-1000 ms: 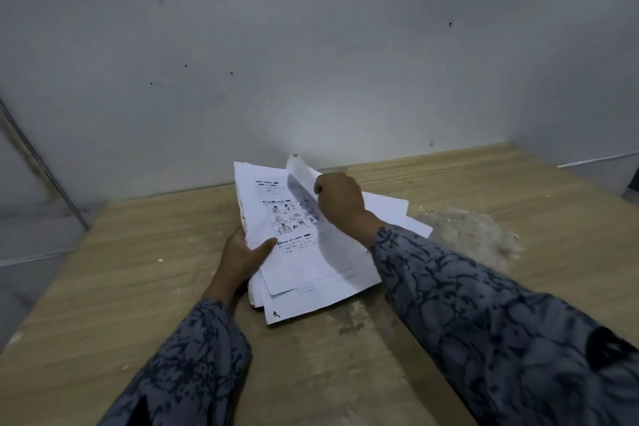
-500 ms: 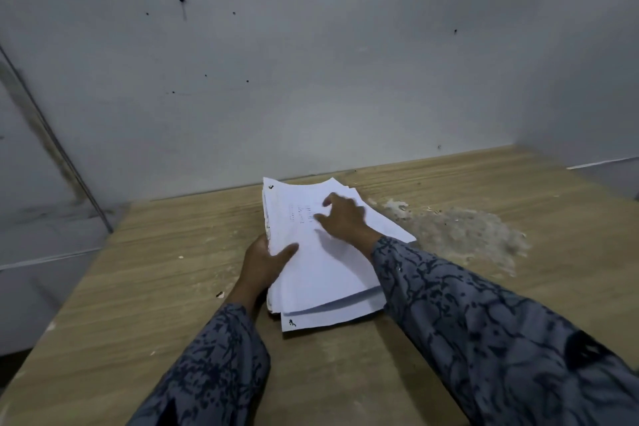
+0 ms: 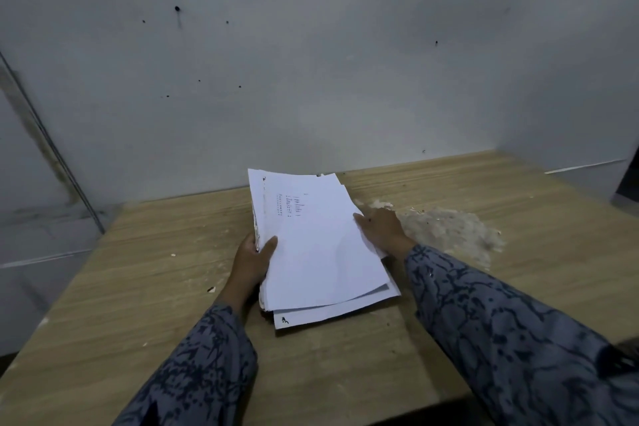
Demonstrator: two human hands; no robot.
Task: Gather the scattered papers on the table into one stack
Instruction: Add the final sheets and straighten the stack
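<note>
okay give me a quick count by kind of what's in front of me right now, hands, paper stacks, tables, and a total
Hands: 2, the left hand gripping the stack's left edge and the right hand at its right edge
Paper stacks: 1, the paper stack; its sheets cannot be counted
Tables: 1, the wooden table
Total: 4
</note>
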